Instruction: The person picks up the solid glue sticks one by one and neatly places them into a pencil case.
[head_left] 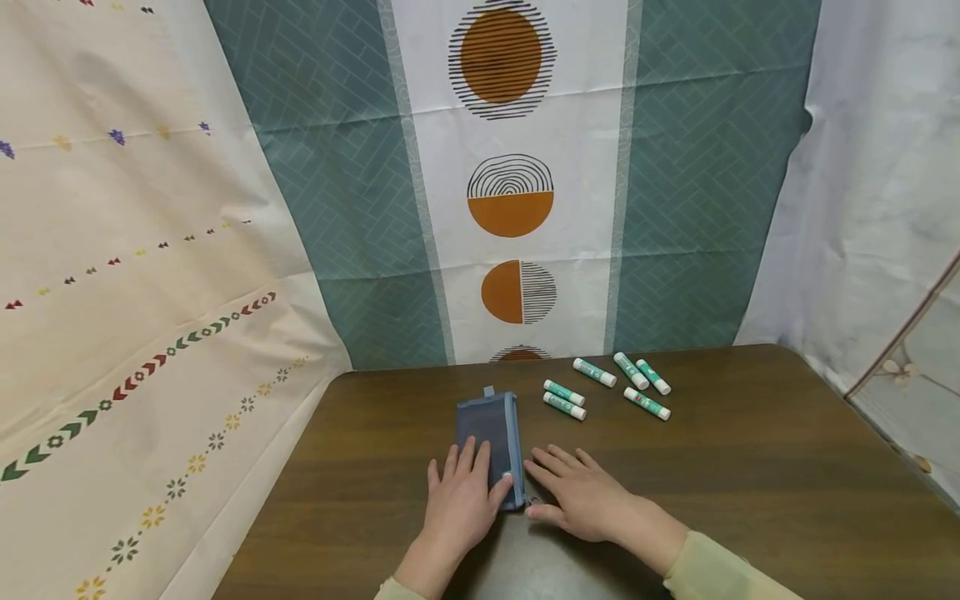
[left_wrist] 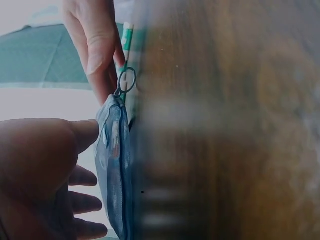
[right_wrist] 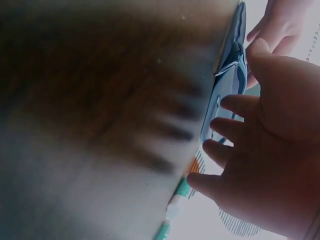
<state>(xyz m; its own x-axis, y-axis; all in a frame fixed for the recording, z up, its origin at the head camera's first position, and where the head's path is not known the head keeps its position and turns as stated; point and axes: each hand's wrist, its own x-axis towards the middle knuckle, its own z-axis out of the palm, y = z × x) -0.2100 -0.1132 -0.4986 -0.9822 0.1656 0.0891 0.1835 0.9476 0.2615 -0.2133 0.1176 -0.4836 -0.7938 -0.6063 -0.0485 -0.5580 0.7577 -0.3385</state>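
Observation:
A dark blue zippered pouch lies on the table, its lighter blue zipper along the right side. My left hand has its fingers spread over the pouch, with the thumb at the zipper edge. Just right of the pouch, my right hand hovers low with fingers extended and holds nothing. A metal ring hangs at the pouch's near corner, close to the right hand's thumb. Beyond the hands lie several green and white glue sticks, some side by side. The pouch's inside is hidden.
The brown wooden table has rounded far corners. A green and white patterned curtain hangs behind its back edge. Cream patterned cloth borders the left side, and pale cloth the right.

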